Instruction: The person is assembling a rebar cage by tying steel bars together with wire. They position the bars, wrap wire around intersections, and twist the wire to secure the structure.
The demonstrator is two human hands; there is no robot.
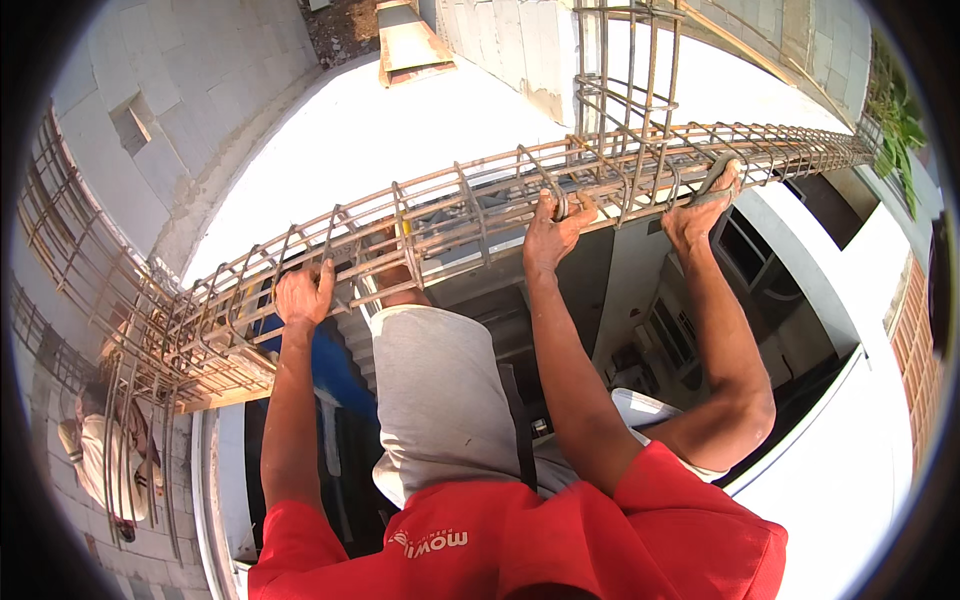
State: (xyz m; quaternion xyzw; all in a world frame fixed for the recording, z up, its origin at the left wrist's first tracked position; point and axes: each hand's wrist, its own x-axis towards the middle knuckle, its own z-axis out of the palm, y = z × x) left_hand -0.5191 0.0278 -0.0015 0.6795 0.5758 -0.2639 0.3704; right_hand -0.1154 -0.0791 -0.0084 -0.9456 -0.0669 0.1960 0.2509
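Observation:
A long rusty rebar cage [490, 205] of lengthwise bars and square stirrups runs across in front of me. My left hand [305, 292] is closed over its near bar, toward the left end. Farther right, my right hand [558, 235] has its fingers bent around a stirrup [561, 205] at the near side. My right foot [705, 210], in a dark sandal, rests against the cage to the right of that hand. My left leg [435, 390], in grey shorts, reaches forward beneath the bars, which partly hide it.
Vertical rebar [630, 90] rises from the cage at the right. Below me is a deep opening with windows [745, 245]. Another person [110, 455] is at the lower left, behind hanging bars [150, 400]. A wooden trough [410, 45] lies beyond, between grey block walls [200, 90].

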